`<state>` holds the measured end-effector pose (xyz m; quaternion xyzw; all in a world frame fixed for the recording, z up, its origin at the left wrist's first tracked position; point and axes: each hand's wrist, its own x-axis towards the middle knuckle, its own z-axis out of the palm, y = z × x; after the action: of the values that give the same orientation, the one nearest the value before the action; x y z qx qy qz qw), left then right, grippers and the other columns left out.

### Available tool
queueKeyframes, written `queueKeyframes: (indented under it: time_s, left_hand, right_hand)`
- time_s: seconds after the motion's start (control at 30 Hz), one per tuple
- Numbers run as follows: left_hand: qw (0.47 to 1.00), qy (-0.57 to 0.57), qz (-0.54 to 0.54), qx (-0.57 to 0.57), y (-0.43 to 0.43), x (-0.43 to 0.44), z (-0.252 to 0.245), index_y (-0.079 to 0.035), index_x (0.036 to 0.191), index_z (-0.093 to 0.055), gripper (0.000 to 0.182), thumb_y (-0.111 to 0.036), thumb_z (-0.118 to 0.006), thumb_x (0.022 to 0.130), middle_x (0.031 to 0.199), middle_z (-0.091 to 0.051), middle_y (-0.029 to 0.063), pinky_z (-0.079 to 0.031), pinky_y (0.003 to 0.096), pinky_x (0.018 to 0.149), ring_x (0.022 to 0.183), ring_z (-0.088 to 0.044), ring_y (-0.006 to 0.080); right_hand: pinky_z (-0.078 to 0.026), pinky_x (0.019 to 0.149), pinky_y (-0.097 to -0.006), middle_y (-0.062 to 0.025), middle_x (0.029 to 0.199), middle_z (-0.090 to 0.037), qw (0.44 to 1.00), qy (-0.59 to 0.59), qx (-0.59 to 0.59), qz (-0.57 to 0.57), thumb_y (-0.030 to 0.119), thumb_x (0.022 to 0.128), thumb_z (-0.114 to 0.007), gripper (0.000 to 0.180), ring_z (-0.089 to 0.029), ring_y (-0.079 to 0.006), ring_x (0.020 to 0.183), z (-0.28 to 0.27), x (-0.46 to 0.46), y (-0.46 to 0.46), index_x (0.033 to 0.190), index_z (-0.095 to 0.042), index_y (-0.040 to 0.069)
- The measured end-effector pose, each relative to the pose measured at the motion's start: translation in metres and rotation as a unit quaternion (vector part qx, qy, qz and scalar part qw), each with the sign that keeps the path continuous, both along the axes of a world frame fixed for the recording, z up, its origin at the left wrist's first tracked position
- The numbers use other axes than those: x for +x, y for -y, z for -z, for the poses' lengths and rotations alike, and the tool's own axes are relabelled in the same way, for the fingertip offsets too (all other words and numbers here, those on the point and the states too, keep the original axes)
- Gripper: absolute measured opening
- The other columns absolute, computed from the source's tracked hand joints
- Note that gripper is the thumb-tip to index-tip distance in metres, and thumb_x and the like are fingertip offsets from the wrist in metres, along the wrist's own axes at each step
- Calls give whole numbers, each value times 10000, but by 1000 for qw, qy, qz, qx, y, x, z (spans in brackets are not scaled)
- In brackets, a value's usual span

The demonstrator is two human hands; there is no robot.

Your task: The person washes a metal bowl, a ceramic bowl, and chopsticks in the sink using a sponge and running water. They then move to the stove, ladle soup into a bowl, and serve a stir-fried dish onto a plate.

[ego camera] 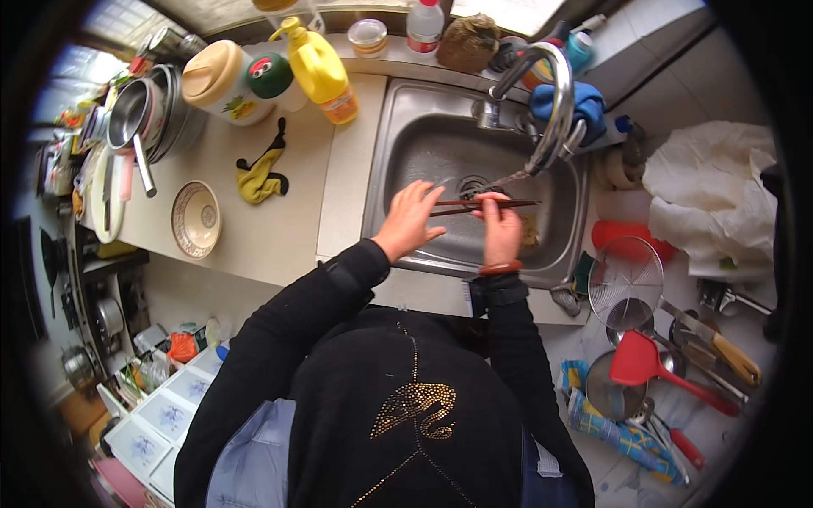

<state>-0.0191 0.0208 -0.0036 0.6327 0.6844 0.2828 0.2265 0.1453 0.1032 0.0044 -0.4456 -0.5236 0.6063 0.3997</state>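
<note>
Over a stainless steel sink, my right hand grips a few dark brown chopsticks, which lie roughly level across the basin. My left hand is at their left ends, fingers spread and thumb apart; whether it touches them is hard to tell. A thin stream of water runs from the curved chrome faucet just above the chopsticks. Beneath them, the drain strainer is partly hidden. Some yellowish scraps lie in the basin by my right hand.
On the left counter are a patterned bowl, a yellow-and-black cloth, a yellow pump bottle and stacked pots. A blue cloth hangs by the faucet. At right are a wire skimmer and a red spatula.
</note>
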Motion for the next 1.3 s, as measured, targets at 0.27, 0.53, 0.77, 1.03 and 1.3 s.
queueKeyframes:
  time_s: [0.27,0.53,0.77,1.03,1.3]
  left_hand:
    - [989,105,-76,-78,62,-55,-7,-43,909,-529,176,-213,-483,918,806,-568,197,-428,436,668,798,-547,396]
    - [942,232,-231,-71,134,-79,-2,-15,850,-501,215,-196,-446,953,624,-496,88,-444,328,483,485,-508,171]
    - [884,288,-361,-70,198,-112,5,-27,882,-513,203,-199,-438,962,626,-469,27,-444,264,438,463,-475,103]
    - [797,396,-455,13,229,-137,3,-39,896,-517,220,-216,-416,978,746,-491,3,-471,223,471,636,-521,71]
    - [776,411,-475,66,260,-156,-15,-53,902,-503,238,-239,-387,994,889,-502,20,-489,229,572,766,-546,100]
  right_hand:
    - [-342,1025,-343,-175,1334,-444,999,-11,17,-29,193,922,-563,561,-439,-240,1231,2,-71,5,1367,-308,-34]
    - [-423,738,-290,-91,885,-591,975,54,-15,214,367,884,-571,510,-511,-137,784,32,-112,-115,947,-594,-138]
    - [-420,752,-298,-78,1002,-597,978,32,111,172,359,854,-608,491,-534,-134,837,38,-115,-128,1038,-582,-95]
    - [-398,960,-354,-185,1187,-548,961,197,107,-164,101,826,-524,416,-523,-276,1112,58,-208,51,1234,-507,23]
    - [-159,1088,-545,-73,1515,-154,708,348,413,-455,306,792,-629,502,-155,-387,1370,49,-371,173,1277,-509,256]
